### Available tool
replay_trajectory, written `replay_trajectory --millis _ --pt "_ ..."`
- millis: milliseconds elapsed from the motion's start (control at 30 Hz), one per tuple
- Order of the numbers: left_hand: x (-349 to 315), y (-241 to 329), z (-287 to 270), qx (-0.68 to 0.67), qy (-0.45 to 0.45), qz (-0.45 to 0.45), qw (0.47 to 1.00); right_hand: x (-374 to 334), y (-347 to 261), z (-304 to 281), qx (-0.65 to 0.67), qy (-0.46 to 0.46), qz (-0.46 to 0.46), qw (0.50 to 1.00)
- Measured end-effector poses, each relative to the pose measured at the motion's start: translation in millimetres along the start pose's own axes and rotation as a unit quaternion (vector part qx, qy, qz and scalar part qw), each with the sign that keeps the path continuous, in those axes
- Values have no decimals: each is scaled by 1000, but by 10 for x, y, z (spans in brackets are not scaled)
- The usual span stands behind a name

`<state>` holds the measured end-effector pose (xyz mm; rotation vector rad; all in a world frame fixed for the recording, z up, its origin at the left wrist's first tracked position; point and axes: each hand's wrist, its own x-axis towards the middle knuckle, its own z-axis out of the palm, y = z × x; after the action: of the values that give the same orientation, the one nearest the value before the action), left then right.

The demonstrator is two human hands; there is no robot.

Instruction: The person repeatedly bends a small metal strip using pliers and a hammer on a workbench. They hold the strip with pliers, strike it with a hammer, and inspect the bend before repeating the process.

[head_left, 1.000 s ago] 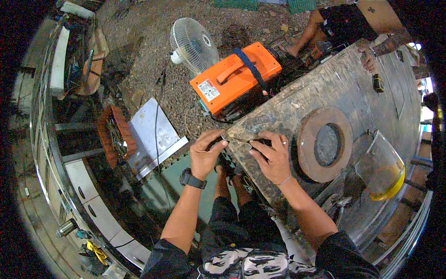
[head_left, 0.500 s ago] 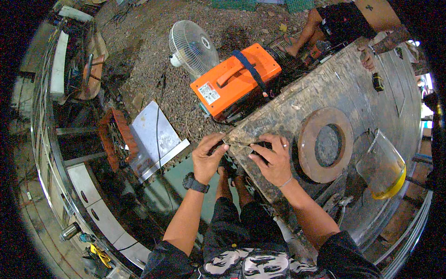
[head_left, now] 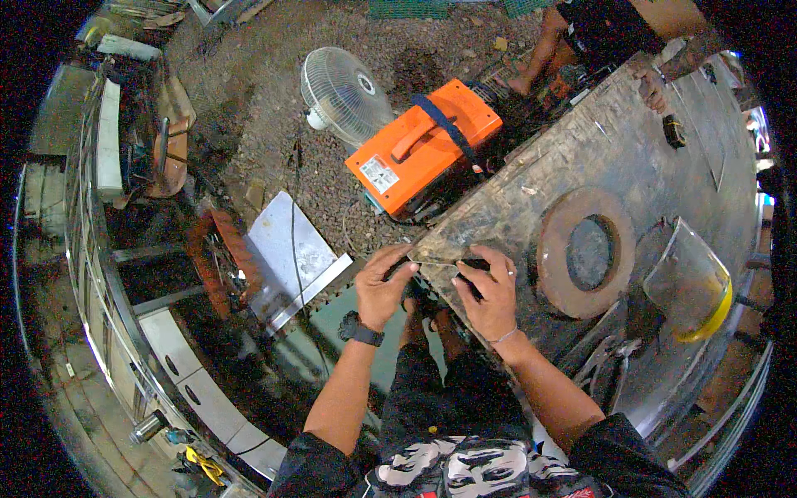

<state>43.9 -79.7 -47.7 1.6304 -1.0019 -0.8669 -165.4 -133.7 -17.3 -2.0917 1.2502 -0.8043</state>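
Note:
My left hand (head_left: pixel 383 286) and my right hand (head_left: pixel 490 290) both grip a small flat grey metal piece (head_left: pixel 444 253) at the near corner of a worn metal table (head_left: pixel 548 183). The left fingers pinch its left end, beside a dark object that I cannot make out. The right fingers press on its right edge. A black watch sits on my left wrist. A rusty steel ring (head_left: pixel 585 251) lies on the table just right of my right hand.
An orange box-shaped machine with a handle (head_left: pixel 423 149) and a white fan (head_left: pixel 344 95) stand on the gravel beyond the table corner. A clear face shield with yellow rim (head_left: pixel 689 286) lies on the table at right. Another person's legs (head_left: pixel 552 41) show at the top. Metal sheet (head_left: pixel 290 253) on the ground at left.
Both hands stay on the metal piece at the table corner; the fingers have shifted slightly along it. The view has drifted a little.

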Motion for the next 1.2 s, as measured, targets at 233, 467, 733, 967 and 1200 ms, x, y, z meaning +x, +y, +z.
replay_trajectory --millis 233,467,733,967,1200 --pt "21 21 -40 -6 -16 -23 1000 -16 -31 28 -25 15 -4 1000" --pt "128 96 -228 -51 -90 -55 993 -8 -13 37 -16 32 -16 999" --pt "228 90 -212 -101 -90 -113 984 -27 -29 39 -23 44 -9 999" --pt "225 38 -177 -111 -68 -154 980 -43 -38 16 -5 34 8 999" --pt "219 51 -210 -84 -82 -150 982 -63 -7 33 5 43 4 999"
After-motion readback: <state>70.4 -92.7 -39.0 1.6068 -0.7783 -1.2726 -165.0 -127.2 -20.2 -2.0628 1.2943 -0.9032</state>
